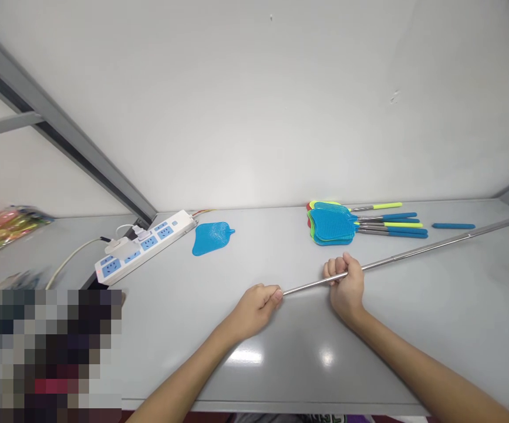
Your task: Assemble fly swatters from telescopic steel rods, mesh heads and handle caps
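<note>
Partly, the metal rod (417,251) runs out of view.

Our left hand (258,308) is closed, its forearm angling up from below. Our right hand (346,285) curls with its palm side showing, wrist bent slightly. Both forearms are bare and slant inward, the hands apart.

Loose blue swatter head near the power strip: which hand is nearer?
Left. The left hand is to the right and nearer the viewer than the loose blue swatter head; the right hand is farther right.
</note>
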{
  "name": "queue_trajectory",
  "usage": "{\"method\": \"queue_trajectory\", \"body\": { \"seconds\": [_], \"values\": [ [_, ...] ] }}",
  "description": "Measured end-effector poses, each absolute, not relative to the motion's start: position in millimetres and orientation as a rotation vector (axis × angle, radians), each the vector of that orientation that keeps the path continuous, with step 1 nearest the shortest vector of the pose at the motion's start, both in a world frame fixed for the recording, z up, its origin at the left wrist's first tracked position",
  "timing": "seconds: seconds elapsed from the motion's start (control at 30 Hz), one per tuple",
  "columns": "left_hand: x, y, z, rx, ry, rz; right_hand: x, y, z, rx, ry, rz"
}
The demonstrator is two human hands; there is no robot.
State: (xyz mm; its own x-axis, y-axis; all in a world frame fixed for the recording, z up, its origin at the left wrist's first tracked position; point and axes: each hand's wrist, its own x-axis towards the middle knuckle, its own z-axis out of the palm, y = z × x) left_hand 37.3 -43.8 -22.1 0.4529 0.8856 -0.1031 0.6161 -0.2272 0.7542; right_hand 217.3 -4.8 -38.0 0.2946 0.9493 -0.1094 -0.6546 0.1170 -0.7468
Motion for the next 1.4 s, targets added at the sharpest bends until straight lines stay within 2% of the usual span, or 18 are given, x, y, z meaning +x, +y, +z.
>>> {"method": "queue_trajectory", "body": {
  "seconds": [0.87, 1.0, 1.2, 1.4],
  "values": [
    [36.5, -39.3, -12.4, 1.953, 1.447, 0.582, 227.3, 6.3, -32.2, -1.020, -0.718, 1.263],
    [36.9, -39.5, -13.5, 1.979, 1.425, 0.568, 239.9, 14.4, -21.4, -0.953, -0.579, 1.366],
    [38.7, -39.7, -12.9, 1.996, 1.450, 0.562, 268.5, 24.9, -5.6, -0.693, -0.284, 1.739],
    [44.1, -42.7, -14.6, 2.095, 1.485, 0.511, 270.7, 21.5, -6.8, -0.629, -0.349, 1.735]
  ]
}}
